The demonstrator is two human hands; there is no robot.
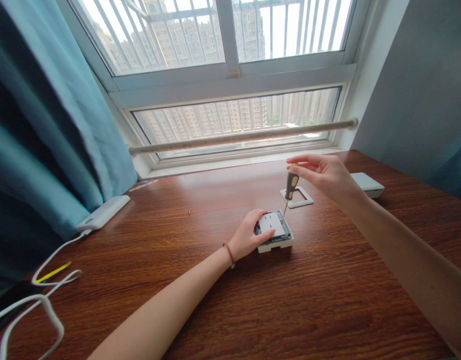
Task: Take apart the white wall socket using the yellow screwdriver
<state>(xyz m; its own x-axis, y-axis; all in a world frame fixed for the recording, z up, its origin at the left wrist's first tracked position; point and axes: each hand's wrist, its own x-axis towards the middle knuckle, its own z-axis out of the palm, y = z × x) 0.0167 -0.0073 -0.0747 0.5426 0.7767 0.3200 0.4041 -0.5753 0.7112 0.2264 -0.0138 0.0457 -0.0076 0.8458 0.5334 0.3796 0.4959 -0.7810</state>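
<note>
A white wall socket (272, 224) in a square box sits on the wooden table. My left hand (250, 234) grips it from the left, thumb along the near side and fingers round the far side. The fingers of my right hand (320, 172) are closed on the top of a screwdriver (291, 185) with a dark grey and yellow handle. The screwdriver stands nearly upright, and its tip meets the right part of the socket; the screw head there is too small to make out. Just behind lies a white square frame (307, 201), flat on the table.
A small screw (189, 212) lies on the table (200, 300) left of the socket. A white box (367, 184) rests at the right. At the left are a white power strip (104, 214), its cable (46, 270), a yellow tie (53, 273) and a blue curtain (83, 125). The window is behind.
</note>
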